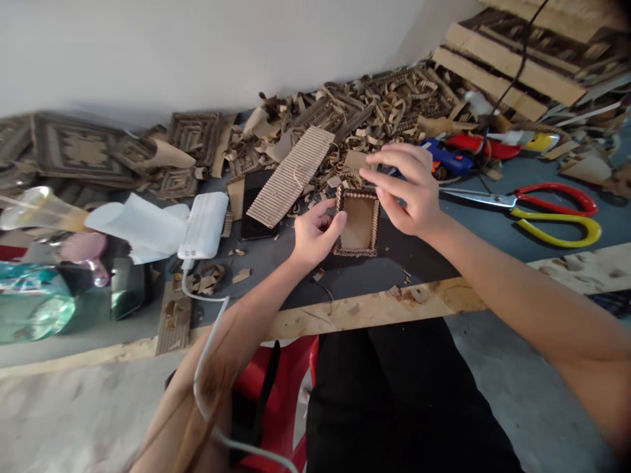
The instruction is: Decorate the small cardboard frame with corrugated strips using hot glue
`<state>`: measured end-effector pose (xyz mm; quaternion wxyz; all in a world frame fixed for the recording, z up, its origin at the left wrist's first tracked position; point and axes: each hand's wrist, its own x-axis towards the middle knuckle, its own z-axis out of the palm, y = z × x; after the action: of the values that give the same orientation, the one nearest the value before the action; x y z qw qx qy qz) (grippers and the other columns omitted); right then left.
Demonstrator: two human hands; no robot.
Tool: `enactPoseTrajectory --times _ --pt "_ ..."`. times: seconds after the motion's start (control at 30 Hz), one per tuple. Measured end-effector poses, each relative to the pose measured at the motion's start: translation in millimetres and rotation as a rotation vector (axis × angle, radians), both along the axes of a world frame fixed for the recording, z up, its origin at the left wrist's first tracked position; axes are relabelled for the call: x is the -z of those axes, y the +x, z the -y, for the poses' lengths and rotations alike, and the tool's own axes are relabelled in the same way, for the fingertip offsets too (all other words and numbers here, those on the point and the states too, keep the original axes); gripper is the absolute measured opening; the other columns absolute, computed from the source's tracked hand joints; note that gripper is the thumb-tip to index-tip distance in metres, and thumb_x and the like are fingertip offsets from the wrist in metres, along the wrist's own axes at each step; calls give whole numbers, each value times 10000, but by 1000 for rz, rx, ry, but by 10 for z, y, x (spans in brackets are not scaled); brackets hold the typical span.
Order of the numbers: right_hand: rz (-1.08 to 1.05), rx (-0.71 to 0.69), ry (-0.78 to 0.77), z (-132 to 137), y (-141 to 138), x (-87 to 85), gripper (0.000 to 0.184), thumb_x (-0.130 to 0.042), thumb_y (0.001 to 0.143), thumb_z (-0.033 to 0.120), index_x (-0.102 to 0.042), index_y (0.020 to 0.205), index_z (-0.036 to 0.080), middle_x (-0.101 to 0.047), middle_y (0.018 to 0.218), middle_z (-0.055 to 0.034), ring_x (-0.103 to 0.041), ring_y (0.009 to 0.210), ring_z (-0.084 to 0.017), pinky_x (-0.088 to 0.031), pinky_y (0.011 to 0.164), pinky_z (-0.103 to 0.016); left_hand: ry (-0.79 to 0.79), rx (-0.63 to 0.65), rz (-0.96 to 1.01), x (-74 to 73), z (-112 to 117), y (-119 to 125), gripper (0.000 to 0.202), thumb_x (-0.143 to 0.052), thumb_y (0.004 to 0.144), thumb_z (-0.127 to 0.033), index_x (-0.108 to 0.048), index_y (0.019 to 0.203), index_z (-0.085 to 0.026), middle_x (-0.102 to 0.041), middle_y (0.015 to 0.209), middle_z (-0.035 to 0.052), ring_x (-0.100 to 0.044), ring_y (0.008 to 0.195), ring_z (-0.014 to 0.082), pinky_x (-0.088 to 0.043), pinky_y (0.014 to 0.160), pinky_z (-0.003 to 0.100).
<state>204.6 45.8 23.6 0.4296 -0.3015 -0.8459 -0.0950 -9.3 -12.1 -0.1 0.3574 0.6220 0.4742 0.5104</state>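
Observation:
My left hand [319,228] grips the left side of a small rectangular frame [359,251] made of corrugated cardboard strips, its thumb on the rim. The frame has a plain brown base and stands near the table's front edge. Over its upper right corner hovers my right hand [407,187], fingers stretched out to the left and apart. Behind those fingertips shows a small flat cardboard piece [355,159]; whether they touch it I cannot tell. A ribbed cardboard sheet [290,177] lies to the left, partly over a black phone [256,226].
Scissors [513,198] with red and yellow handles and a blue glue gun [448,157] lie at right. Cardboard scraps [340,105] heap along the wall. At left are a white power bank [203,225] with a cable [207,355] crossing my left arm, a pink hairbrush [86,253] and a bottle [37,302].

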Motion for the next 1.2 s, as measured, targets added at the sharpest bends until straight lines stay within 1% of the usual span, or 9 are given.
enactPoseTrajectory --times 0.1,0.27,0.43,0.5,0.63,0.73,0.83,0.93,1.2 --pt "-6 -128 95 63 -18 1 491 -270 1030 493 -651 1314 367 -563 1404 -39 -500 1294 -259 -413 1083 -523 -45 -14 70 20 -21 -10 613 -683 772 -727 -709 992 -155 -513 490 -55 -389 424 64 -301 417 196" --pt "214 -107 29 72 12 97 647 -269 951 758 -691 1263 381 -414 1563 15 -444 1335 -328 -325 1099 -611 -183 134 205 18 -44 -20 549 -734 758 -653 -710 984 -153 -702 688 14 -621 589 129 -511 564 237" --pt "76 -146 284 93 45 100 508 -306 1001 608 -730 1081 339 -588 1408 36 -513 1208 -234 -370 1051 -488 -297 262 234 -42 -32 -22 442 -788 723 -545 -714 893 -143 -719 781 18 -638 658 124 -511 601 227" --pt "61 -166 295 116 40 81 481 -348 977 619 -721 1025 319 -609 1384 35 -527 1179 -231 -393 1029 -473 -318 292 203 -63 -29 -22 430 -780 729 -527 -715 892 -135 -715 789 25 -649 686 131 -519 616 232" --pt "100 -167 153 135 15 72 471 -499 870 704 -710 959 292 -577 1427 3 -504 1238 -295 -373 1069 -539 -347 310 178 -85 -35 -17 438 -768 736 -524 -720 912 -126 -722 800 39 -673 724 144 -536 633 237" --pt "130 -169 95 159 11 48 398 -525 870 641 -673 890 272 -561 1443 5 -485 1255 -296 -330 1097 -546 -387 330 218 -103 -33 -13 441 -795 719 -525 -737 902 -128 -733 783 39 -677 698 139 -539 618 226" --pt "167 -143 100 216 29 -15 285 -481 912 501 -650 1004 290 -539 1472 4 -461 1267 -260 -314 1100 -512 -401 349 249 -125 -23 -7 452 -799 716 -542 -745 891 -129 -732 754 40 -688 691 152 -540 596 226" --pt "275 -112 3 249 41 -56 298 -489 927 456 -641 1143 319 -493 1520 -4 -417 1321 -261 -272 1140 -522 -423 386 267 -134 -17 -2 434 -785 729 -541 -731 849 -128 -696 691 23 -677 665 147 -532 583 222" --pt "361 -178 -224 133 -36 -59 461 -417 954 646 -674 987 264 -482 1494 -8 -402 1358 -322 -301 1090 -629 -453 433 228 -79 -36 -32 490 -762 742 -573 -734 938 -125 -722 776 48 -655 641 129 -503 567 221"
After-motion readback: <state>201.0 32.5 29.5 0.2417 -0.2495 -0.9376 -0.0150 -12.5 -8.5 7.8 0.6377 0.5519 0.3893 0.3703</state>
